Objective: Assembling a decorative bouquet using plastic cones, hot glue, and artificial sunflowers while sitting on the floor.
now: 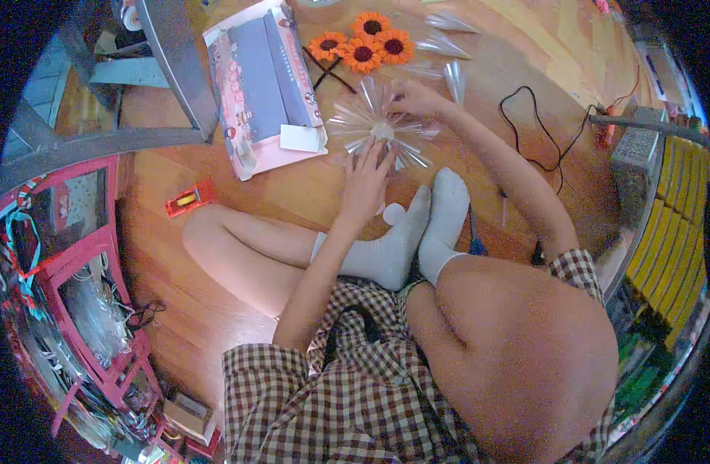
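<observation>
A rosette of clear plastic cones (381, 129) spreads on the wooden floor before me, with a pale round centre. My left hand (371, 169) steadies its near side, fingertips at the centre. At the upper right of the rosette, my right hand (417, 101) has its fingertips pinched at one of the clear pieces; the exact grip is partly hidden. Just beyond lie several orange fuzzy flowers (363, 53) with dark centres, and two dark stems (330, 73) crossing. Loose clear plastic cones (455, 80) rest right of the flowers. A white disc (394, 214) is beside my foot.
Left of the rosette is an open printed cardboard box (250, 87) with a white card (300, 138) on its edge. An orange tape dispenser (190, 198) sits near my knee. A black cord (538, 124) loops at right. A pink rack (79, 255) borders the left.
</observation>
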Tool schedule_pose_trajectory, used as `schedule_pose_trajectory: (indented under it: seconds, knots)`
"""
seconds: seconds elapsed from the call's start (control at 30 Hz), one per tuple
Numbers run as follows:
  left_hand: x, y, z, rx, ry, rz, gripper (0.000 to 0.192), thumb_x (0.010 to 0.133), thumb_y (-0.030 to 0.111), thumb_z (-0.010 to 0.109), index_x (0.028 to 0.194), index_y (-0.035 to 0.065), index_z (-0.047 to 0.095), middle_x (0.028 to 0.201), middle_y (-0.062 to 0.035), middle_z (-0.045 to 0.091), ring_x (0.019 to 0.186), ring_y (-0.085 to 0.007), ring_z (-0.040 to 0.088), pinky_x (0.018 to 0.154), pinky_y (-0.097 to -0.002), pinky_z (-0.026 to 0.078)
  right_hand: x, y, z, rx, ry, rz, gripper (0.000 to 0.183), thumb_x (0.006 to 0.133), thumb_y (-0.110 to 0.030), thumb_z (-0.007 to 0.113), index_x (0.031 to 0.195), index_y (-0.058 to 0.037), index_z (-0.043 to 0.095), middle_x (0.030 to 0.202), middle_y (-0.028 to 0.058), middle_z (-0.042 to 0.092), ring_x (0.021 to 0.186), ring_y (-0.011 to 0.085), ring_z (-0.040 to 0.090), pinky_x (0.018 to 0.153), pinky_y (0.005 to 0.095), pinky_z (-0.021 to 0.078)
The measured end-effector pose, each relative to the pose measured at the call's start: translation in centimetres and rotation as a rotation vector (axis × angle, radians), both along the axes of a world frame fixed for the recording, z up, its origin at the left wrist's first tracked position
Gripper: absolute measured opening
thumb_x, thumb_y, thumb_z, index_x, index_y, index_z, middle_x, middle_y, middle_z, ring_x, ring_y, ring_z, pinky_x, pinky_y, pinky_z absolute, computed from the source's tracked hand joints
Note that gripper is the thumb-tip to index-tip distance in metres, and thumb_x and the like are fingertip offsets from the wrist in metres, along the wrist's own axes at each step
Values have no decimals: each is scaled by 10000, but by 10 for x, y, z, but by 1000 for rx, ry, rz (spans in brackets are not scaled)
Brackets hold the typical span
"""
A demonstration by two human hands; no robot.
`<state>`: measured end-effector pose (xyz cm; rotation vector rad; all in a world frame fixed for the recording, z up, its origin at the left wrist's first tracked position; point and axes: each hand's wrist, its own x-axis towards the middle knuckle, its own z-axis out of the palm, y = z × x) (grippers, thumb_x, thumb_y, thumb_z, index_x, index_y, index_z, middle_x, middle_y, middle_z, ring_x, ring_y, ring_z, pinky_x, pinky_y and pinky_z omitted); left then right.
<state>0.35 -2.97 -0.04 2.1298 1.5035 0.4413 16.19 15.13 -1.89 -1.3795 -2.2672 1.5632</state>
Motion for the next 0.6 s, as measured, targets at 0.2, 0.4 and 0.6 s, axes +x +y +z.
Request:
schedule_pose_trajectory:
  seconds: [0.2, 0.4, 0.6]
  knots:
    - [-17, 0, 4, -5, -80, 19, 558, 776, 132, 627, 1303, 125, 443, 1340, -98, 403, 1335, -268, 275, 1044, -550, 225, 12, -2, 32, 119, 130, -343, 377, 876, -361, 558, 906, 1, 657, 794, 50, 650, 720, 124, 582, 662, 288, 473]
    - [-18, 7, 29, 185, -71, 93, 437, 767, 121, 622, 1194, 116, 532, 1238, -75, 500, 1236, -255, 403, 1025, -495, 252, 69, -19, 25, 241, 164, -403, 312, 891, -276, 540, 978, 11, 628, 852, 45, 641, 783, 129, 571, 727, 276, 456]
    - [-28, 26, 37, 190, -84, 248, 344, 762, 128, 620, 1104, 111, 583, 1192, -62, 520, 1159, -251, 454, 1004, -486, 265, 74, -77, 13, 208, 89, -441, 229, 863, -208, 583, 973, -12, 629, 902, 78, 652, 832, 145, 601, 739, 300, 476]
